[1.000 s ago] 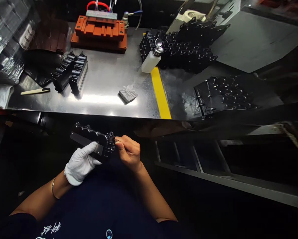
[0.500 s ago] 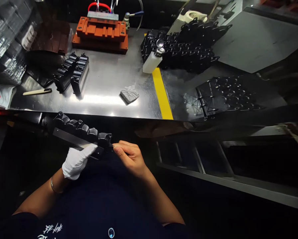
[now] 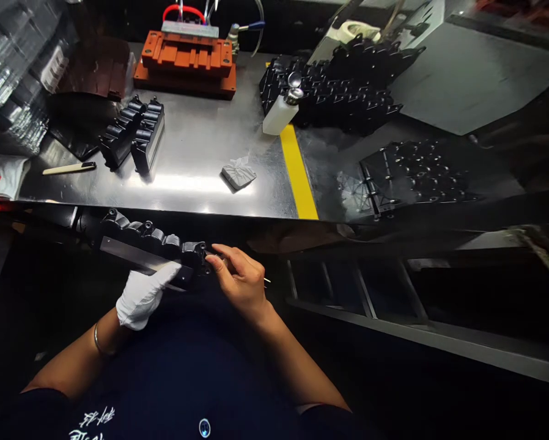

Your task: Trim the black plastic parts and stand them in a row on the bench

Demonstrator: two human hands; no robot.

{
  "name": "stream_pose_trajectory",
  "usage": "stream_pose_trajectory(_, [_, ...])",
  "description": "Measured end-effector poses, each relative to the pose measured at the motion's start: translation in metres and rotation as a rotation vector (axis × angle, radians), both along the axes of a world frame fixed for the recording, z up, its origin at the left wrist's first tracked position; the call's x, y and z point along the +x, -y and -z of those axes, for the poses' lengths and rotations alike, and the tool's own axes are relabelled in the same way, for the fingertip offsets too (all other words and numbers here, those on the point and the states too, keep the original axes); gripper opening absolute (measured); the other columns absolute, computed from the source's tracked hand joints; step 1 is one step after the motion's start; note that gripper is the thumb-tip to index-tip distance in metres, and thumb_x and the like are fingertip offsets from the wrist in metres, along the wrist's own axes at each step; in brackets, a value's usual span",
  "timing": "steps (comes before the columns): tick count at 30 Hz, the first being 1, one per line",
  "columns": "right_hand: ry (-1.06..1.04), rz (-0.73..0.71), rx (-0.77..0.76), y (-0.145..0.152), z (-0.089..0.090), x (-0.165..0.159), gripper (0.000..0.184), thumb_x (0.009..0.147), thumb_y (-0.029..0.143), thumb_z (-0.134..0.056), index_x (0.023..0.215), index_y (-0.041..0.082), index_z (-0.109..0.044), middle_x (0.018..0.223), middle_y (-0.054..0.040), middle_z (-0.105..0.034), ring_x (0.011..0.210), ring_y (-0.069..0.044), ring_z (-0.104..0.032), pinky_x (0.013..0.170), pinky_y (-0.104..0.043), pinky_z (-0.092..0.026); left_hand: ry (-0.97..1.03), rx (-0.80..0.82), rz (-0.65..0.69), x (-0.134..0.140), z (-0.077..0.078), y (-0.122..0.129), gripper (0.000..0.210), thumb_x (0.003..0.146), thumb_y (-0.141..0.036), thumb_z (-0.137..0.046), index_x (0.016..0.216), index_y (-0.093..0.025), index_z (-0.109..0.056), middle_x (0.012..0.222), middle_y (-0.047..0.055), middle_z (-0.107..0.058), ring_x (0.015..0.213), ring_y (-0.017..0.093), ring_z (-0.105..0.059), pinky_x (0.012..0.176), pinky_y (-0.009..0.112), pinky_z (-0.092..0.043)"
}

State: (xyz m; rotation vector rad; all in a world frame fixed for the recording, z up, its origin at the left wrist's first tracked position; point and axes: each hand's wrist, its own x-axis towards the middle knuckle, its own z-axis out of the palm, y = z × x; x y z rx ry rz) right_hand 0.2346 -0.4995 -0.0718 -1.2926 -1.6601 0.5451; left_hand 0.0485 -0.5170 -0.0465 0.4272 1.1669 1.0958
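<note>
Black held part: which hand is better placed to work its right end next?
Right hand, probably: it is bare and at that end; the gloved left hand grips the black part.

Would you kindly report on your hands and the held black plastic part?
White-gloved left hand gripping black plastic part. Bare right hand at its right end, apparently with slim pale tool. No visible obstruction.

thin pale item [image 3: 267, 280] mostly hidden by right hand [image 3: 242, 280], wrapped stack [image 3: 8, 73] cropped at left, shirt lettering [image 3: 87, 435] cropped below

One head-worn view; faces forward, down over bench [image 3: 189, 137].
</note>
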Motion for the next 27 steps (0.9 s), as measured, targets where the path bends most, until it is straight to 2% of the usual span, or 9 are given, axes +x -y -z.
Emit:
stream_pose_trajectory(3, [0.014,0.185,0.124,-0.002,0.003,0.005,0.011,0.084,0.03,-0.066,0.089,0.02,-0.066,0.067,-0.0003,-0.061,0.051,-0.011,-0.05,0.053,-0.025,-0.045,0.023,-0.061,-0.004,0.003,-0.006,-0.002,0.026,0.064,-0.027,-0.082,0.083,-0.014,-0.069,0.08,0.003,-0.073,0.074,0.019,-0.07,0.058,0.025,-0.059])
stream_pose_trajectory(5, [0.021,0.046,0.057,-0.002,-0.001,0.01,0.009,0.086,0.028,-0.064,0.091,0.021,-0.065,0.069,0.0003,-0.062,0.052,-0.01,-0.051,0.052,-0.024,-0.046,0.008,-0.113,-0.012,0.004,-0.008,-0.003,0.027,0.062,-0.026,-0.083,0.081,-0.013,-0.069,0.079,0.003,-0.072,0.069,0.018,-0.069,0.047,0.023,-0.057])
stream_pose_trajectory(7, [0.061,-0.18,-0.003,-0.002,-0.007,0.013,0.009,0.09,0.025,-0.058,0.091,0.02,-0.065,0.073,-0.001,-0.065,0.058,-0.012,-0.057,0.056,-0.024,-0.047,-0.019,-0.099,-0.038,0.004,-0.007,-0.003,0.028,0.063,-0.025,-0.083,0.084,-0.013,-0.069,0.084,0.002,-0.072,0.073,0.019,-0.07,0.046,0.023,-0.058])
stream_pose_trajectory(9, [0.137,-0.288,0.003,-0.001,-0.011,0.014,0.016,0.093,0.023,-0.052,0.087,0.019,-0.066,0.071,-0.0023,-0.065,0.062,-0.013,-0.06,0.058,-0.024,-0.047,-0.044,-0.075,-0.03,0.004,-0.004,-0.002,0.027,0.064,-0.026,-0.082,0.085,-0.014,-0.069,0.085,0.002,-0.073,0.075,0.019,-0.07,0.048,0.023,-0.058])
stream_pose_trajectory(13, [0.26,-0.232,0.067,0.001,-0.012,0.01,0.024,0.094,0.023,-0.05,0.076,0.017,-0.065,0.061,-0.0018,-0.062,0.053,-0.011,-0.055,0.054,-0.024,-0.042,-0.091,-0.064,0.009,0.005,-0.002,0.001,0.028,0.066,-0.031,-0.081,0.085,-0.013,-0.07,0.082,0.005,-0.073,0.075,0.021,-0.07,0.05,0.024,-0.059])
stream_pose_trajectory(16, [0.299,-0.26,0.018,-0.002,-0.012,0.011,0.029,0.094,0.025,-0.05,0.071,0.017,-0.064,0.061,-0.002,-0.062,0.052,-0.01,-0.055,0.053,-0.023,-0.039,-0.137,-0.074,0.01,0.005,-0.004,0.003,0.031,0.066,-0.031,-0.081,0.087,-0.012,-0.069,0.085,0.005,-0.073,0.076,0.021,-0.07,0.052,0.026,-0.06])
stream_pose_trajectory(21, [0.387,-0.711,-0.165,-0.012,-0.028,0.029,0.041,0.098,0.031,-0.043,0.062,0.017,-0.059,0.054,0.0014,-0.055,0.048,-0.008,-0.047,0.05,-0.022,-0.033,-0.117,-0.106,0.18,0.0,-0.01,-0.001,0.026,0.068,-0.03,-0.079,0.08,-0.009,-0.072,0.072,0.008,-0.072,0.063,0.02,-0.068,0.047,0.024,-0.055])
stream_pose_trajectory(23, [0.429,-0.792,-0.112,-0.016,-0.036,0.036,0.041,0.098,0.036,-0.042,0.066,0.017,-0.06,0.056,0.0011,-0.054,0.05,-0.008,-0.046,0.051,-0.023,-0.033,-0.059,-0.13,0.259,-0.001,-0.012,-0.004,0.022,0.069,-0.028,-0.078,0.08,-0.009,-0.072,0.069,0.007,-0.071,0.058,0.018,-0.066,0.046,0.023,-0.053])
stream_pose_trajectory(27, [0.611,-0.662,0.173,-0.022,-0.041,0.039,0.051,0.086,0.063,-0.05,0.071,0.016,-0.061,0.06,-0.0016,-0.052,0.054,-0.012,-0.044,0.049,-0.027,-0.029,0.022,-0.183,0.31,-0.002,-0.014,-0.009,0.018,0.073,-0.025,-0.075,0.086,-0.012,-0.071,0.067,0.005,-0.069,0.057,0.016,-0.065,0.045,0.021,-0.052])
